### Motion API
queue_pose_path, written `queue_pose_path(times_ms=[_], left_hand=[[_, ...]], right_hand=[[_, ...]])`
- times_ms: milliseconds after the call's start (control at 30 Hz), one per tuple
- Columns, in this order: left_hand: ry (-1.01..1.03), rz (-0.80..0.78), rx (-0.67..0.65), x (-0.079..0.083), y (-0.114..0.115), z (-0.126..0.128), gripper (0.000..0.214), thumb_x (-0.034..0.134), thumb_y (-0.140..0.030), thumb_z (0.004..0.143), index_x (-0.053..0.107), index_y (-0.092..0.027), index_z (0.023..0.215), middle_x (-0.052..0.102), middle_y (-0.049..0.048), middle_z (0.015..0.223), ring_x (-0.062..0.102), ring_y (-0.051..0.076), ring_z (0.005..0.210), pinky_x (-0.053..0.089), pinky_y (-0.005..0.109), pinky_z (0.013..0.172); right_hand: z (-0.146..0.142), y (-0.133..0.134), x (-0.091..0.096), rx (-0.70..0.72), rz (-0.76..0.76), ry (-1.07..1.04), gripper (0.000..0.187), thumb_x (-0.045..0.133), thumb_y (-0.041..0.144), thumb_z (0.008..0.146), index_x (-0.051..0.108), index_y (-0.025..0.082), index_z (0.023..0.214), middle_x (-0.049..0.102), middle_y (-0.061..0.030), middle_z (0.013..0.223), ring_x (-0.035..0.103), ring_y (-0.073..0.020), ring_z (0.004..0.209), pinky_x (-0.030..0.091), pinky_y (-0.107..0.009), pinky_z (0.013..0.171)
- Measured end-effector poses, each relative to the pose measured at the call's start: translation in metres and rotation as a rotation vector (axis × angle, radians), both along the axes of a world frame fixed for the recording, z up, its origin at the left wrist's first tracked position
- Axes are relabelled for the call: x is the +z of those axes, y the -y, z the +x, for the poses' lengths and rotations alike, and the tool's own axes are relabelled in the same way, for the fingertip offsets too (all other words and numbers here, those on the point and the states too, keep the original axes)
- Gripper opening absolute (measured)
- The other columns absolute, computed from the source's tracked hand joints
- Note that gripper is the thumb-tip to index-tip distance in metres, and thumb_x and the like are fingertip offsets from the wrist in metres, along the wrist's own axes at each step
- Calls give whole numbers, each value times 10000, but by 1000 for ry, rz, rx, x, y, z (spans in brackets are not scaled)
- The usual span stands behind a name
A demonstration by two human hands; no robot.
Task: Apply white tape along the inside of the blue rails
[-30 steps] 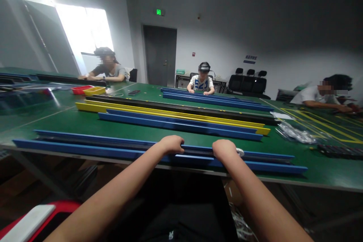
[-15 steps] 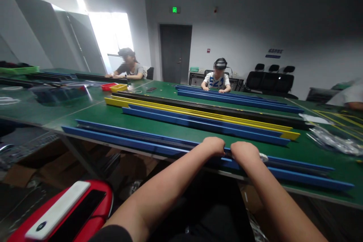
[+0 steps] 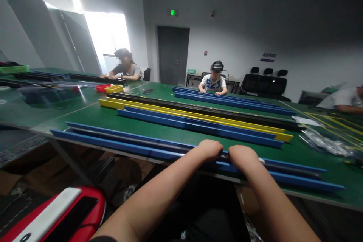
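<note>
Fingers of the left hand (image 3: 211, 149) and the right hand (image 3: 243, 156) curl down into the nearest blue rail (image 3: 300, 180), the two fists just beside each other. The fingertips are hidden behind the knuckles, so I cannot tell whether they pinch anything or are pressed together. A small white thing (image 3: 261, 161) shows beside the right hand, partly covered by it. The rail lies along the near edge of the green table (image 3: 93, 119), with a dark strip (image 3: 136, 141) running inside it.

Beyond it lie a shorter blue rail (image 3: 198, 127), then a yellow rail (image 3: 195, 117) and a black rail (image 3: 198, 109), side by side. Clear plastic bags (image 3: 326, 143) rest near their right ends; a red tray (image 3: 103, 88) and a yellow tray (image 3: 114, 90) stand near their left ends. Farther off, a person (image 3: 214, 84) sits behind more blue rails (image 3: 232, 103). Below, left of the person's arm, is a red seat (image 3: 36, 211).
</note>
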State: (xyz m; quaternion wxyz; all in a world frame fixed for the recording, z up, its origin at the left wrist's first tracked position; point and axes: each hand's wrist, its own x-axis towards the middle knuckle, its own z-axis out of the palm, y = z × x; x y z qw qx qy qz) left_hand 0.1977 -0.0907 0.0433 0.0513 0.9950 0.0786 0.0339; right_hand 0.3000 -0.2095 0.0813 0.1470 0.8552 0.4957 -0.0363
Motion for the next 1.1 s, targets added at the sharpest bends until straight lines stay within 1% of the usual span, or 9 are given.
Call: queue_pose_path(times_ms=[167,233,400,567,667,800,867,1000,1100], left_hand=[[25,29,-10,-1,-17,-23,254,556,-444,875,672,-223,919,714,86,991,688,257,918,524,320,733],[11,38,13,-1,-29,-40,245,574,-450,868,664,-225,899,707,78,994,678,246,922,510,304,744],[-20,3,49,0,-67,-93,171,599,-387,849,652,-235,909,698,58,1015,651,228,942,472,282,771],[-57,-18,108,1,-92,-130,140,627,-356,815,638,-226,865,702,41,929,644,209,847,429,265,693],[-66,-32,124,2,-93,-133,138,630,-346,799,633,-227,868,703,33,902,641,200,812,405,260,654],[-93,-67,173,5,-90,-129,187,617,-382,776,642,-240,895,709,24,876,637,202,772,374,264,592],[-102,-82,197,6,-89,-127,222,607,-397,762,651,-247,921,716,27,888,637,207,775,373,267,583],[-153,-91,259,6,-86,-121,280,589,-408,738,676,-242,946,725,49,912,642,222,798,413,276,613],[-188,-72,315,5,-81,-114,302,574,-436,740,692,-234,930,730,67,916,653,236,812,447,286,640]], right_hand=[[11,7,20,149,1,-188,338,506,395,911,685,259,1163,717,-85,1111,668,-217,983,461,-277,775],[13,8,25,176,26,-263,362,527,427,903,659,284,1208,713,-65,1128,662,-204,984,450,-257,759],[17,3,29,113,19,-139,481,637,534,812,669,262,1208,695,-113,1168,645,-281,1060,462,-324,807],[17,-2,23,23,-79,-16,447,625,559,808,752,187,1019,713,-170,1071,670,-322,1011,487,-393,810],[12,-6,14,-18,-90,-4,450,666,533,778,766,146,984,709,-207,1070,671,-344,1016,498,-412,809],[7,-10,3,-46,-91,10,318,669,347,786,768,135,1003,707,-217,1087,675,-350,1010,506,-433,807],[7,-10,2,-38,-86,7,301,648,299,797,767,130,1015,703,-223,1099,672,-347,1019,505,-438,820],[8,-9,3,-28,-79,-18,343,647,337,801,761,124,1046,693,-231,1124,660,-357,1045,499,-456,852],[7,-10,3,-67,-86,-43,319,616,254,809,757,115,1058,684,-243,1142,654,-361,1062,500,-466,856]])
